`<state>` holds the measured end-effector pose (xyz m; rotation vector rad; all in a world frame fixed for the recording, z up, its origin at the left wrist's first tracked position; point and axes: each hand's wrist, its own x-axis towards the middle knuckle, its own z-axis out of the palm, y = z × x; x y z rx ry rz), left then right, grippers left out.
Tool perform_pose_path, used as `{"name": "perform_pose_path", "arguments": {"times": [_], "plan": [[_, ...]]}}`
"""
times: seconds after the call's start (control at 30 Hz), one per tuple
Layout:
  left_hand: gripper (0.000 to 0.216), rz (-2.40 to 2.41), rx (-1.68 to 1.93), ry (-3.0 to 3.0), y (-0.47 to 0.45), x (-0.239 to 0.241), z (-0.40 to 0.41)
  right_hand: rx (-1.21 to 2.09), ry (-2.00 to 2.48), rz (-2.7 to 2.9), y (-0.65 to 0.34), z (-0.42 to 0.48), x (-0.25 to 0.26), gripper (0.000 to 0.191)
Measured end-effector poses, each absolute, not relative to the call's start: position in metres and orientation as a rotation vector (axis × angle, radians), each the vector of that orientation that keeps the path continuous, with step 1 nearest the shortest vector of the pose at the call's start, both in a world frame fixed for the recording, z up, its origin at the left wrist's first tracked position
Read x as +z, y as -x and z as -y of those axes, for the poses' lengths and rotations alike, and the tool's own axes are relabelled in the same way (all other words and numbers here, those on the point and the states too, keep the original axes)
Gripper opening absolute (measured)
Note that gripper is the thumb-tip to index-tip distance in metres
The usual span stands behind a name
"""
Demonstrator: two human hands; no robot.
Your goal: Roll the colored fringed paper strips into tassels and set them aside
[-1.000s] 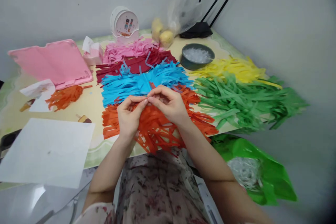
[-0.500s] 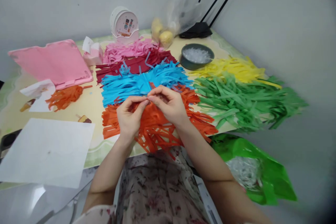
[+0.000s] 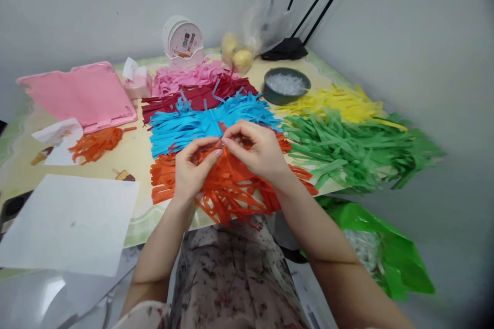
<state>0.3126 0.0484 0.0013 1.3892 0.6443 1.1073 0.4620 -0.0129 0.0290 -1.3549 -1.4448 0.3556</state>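
My left hand (image 3: 194, 167) and my right hand (image 3: 257, 151) meet at their fingertips, thumb and forefinger pinched on each. Between them is orange fringed paper (image 3: 227, 172), its middle narrowing up to the fingers and its cut strips spreading below. An orange tip pokes out just above the fingertips. More orange fringed paper (image 3: 164, 180) lies under and beside the hands. Directly behind is a blue fringed stack (image 3: 208, 119), then dark red fringed paper (image 3: 198, 95) and pink fringed paper (image 3: 189, 77). A gathered orange tassel (image 3: 98, 145) rests at the left.
Green fringed paper (image 3: 343, 151) and yellow fringed paper (image 3: 339, 104) lie at the right, near a bowl of clear pieces (image 3: 285, 85). A black router (image 3: 284, 49) stands behind. To the left are a pink case (image 3: 81, 95) and a white sheet (image 3: 73, 223). A green bag (image 3: 401, 262) hangs low right.
My right hand has turned slightly and shifted a little right, its fingers still pinched against the left ones. My left hand moved slightly right. The view has shifted a little.
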Motion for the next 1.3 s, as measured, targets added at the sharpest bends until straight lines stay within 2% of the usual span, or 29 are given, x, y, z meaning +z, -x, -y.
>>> {"name": "perform_pose_path", "arguments": {"times": [0.13, 0.53, 0.7, 0.8, 0.9, 0.97, 1.03, 1.17, 1.3], "plan": [[0.022, -0.670, 1.140, -1.389, -0.312, -0.002, -0.051, 0.235, 1.327, 1.544, -0.458, 0.014, 0.032, 0.011], [0.031, -0.634, 1.075, -1.066, -0.320, -0.004, -0.053, 0.084, 1.355, 1.254, -0.438, 0.017, 0.026, 0.012], [0.022, -0.718, 1.089, -1.400, -0.282, 0.012, -0.055, 0.215, 1.315, 1.259, -0.431, 0.020, 0.019, 0.012], [0.028, -1.031, 1.270, -1.727, -0.197, 0.030, -0.080, 0.294, 1.293, 1.356, -0.437, 0.030, 0.016, 0.017], [0.029, -1.803, 1.426, -2.175, -0.094, 0.047, -0.113, 0.230, 1.358, 1.389, -0.449, 0.039, 0.008, 0.015], [0.021, -1.945, 1.311, -2.260, -0.048, 0.049, -0.132, 0.184, 1.415, 1.418, -0.457, 0.039, 0.001, 0.012], [0.020, -1.873, 1.065, -2.352, -0.031, 0.037, -0.146, 0.132, 1.462, 1.460, -0.463, 0.033, -0.005, 0.011], [0.030, -1.622, 0.620, -2.455, -0.056, -0.014, -0.151, 0.008, 1.523, 1.584, -0.479, 0.007, -0.018, 0.015], [0.023, -1.566, 0.393, -2.513, -0.072, -0.039, -0.139, -0.097, 1.628, 1.815, -0.511, -0.021, -0.028, 0.021]]}}
